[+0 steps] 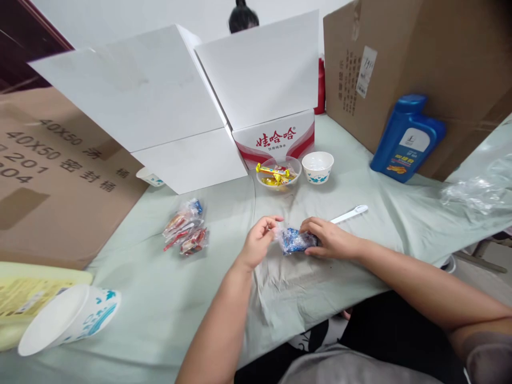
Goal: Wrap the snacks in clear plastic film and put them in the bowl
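Note:
A small clear plastic packet with blue, sparkly contents (pixel 295 241) lies on the cloth in front of me. My left hand (pixel 260 238) pinches the clear left end of this packet between thumb and fingers. Over its right side rests my right hand (pixel 326 238), fingers curled and gripping it. Just behind the right hand, a white plastic stick (pixel 352 213) pokes out, its near end hidden. To the left sit several wrapped snack packets (pixel 186 229) in a loose pile, red, brown and blue.
Behind my hands stand a clear bowl (pixel 298 178) of yellow-wrapped sweets and a paper cup (pixel 318 169). White boxes (pixel 272 69) wall off the back. A blue bottle (pixel 406 141) is at right, with crumpled plastic (pixel 476 189) nearby. Another paper cup (pixel 96 314) lies tilted at front left.

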Available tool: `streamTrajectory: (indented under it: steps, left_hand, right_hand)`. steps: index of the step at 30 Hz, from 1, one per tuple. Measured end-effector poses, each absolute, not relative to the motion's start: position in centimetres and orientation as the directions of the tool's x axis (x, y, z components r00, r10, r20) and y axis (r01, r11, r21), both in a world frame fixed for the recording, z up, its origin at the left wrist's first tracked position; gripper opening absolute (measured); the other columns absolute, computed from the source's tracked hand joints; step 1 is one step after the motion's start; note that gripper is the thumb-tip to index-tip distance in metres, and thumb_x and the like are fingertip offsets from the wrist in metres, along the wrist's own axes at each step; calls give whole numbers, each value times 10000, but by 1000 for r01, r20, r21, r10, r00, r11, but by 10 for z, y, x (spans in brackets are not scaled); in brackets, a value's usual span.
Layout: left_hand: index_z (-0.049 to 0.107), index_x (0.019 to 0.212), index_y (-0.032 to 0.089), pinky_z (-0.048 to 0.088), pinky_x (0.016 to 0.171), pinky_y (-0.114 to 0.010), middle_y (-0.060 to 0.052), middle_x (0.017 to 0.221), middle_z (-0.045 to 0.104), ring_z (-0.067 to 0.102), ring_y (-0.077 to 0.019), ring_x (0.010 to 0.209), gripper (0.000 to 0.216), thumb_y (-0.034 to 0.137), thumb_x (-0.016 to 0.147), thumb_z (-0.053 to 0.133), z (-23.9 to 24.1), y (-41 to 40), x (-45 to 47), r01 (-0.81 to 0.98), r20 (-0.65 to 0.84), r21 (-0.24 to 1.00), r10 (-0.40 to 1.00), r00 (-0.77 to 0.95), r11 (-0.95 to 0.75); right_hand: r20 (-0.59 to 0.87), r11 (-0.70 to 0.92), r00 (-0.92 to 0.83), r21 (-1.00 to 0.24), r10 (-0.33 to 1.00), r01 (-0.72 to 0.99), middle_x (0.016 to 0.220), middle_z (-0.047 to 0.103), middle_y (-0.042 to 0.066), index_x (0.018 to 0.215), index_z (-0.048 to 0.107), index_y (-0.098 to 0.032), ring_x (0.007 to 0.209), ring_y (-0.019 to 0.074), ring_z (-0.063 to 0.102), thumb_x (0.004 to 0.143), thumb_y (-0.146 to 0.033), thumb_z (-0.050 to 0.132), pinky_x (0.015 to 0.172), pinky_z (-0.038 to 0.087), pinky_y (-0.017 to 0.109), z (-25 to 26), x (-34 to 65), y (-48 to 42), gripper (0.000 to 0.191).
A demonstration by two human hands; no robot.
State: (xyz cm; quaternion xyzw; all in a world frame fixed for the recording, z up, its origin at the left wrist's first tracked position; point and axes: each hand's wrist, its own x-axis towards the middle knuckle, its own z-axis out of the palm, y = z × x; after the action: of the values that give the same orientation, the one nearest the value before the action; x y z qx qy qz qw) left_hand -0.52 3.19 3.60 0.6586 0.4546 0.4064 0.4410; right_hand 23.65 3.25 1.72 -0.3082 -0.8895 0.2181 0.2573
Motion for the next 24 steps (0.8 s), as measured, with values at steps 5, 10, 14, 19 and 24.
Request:
streamTrajectory:
  steps: [5,10,14,19,24]
  left_hand:
    - [515,795,185,399,605,-237,14,695,559,504,-115,632,260,426,762,607,46,39,-33,262,-34,963,931,364,-67]
    - [668,876,203,396,642,-250,36,681,528,501,-128,660,255,311,660,747,39,37,-25,614,-91,761,901,423,-211]
    - [659,700,204,440,767,-297,-15,800,602,556,-182,853,41,201,741,657,37,36,-20,657,67,643,883,464,-394]
    - [598,728,198,451,852,-338,-31,904,657,578,-196,941,57,168,773,617,46,30,-15,596,246,639,863,440,-486]
    - [575,748,190,462,733,-271,-16,851,680,624,-151,805,59,184,804,591,49,24,-11,529,233,738,894,382,-418]
  right_hand:
    - [366,811,-735,-392,571,435,1277,528,159,1373,428,-167,1118,267,500,880,-236,556,956,445,456,12,228,29,514]
    - [375,812,-725,-356,578,463,1113,535,146,1244,571,-184,987,256,521,841,-202,582,845,489,431,9,225,28,403]
    - [416,791,-681,-421,603,444,992,542,111,985,648,-182,905,221,538,831,-149,578,801,495,378,11,229,31,172]
    - [491,791,-636,-494,595,359,1021,602,102,943,587,-194,947,209,566,843,-120,551,833,491,367,22,236,33,130]
    - [487,792,-646,-510,588,336,1058,648,96,887,541,-204,947,209,579,806,-101,551,824,484,366,30,237,31,131]
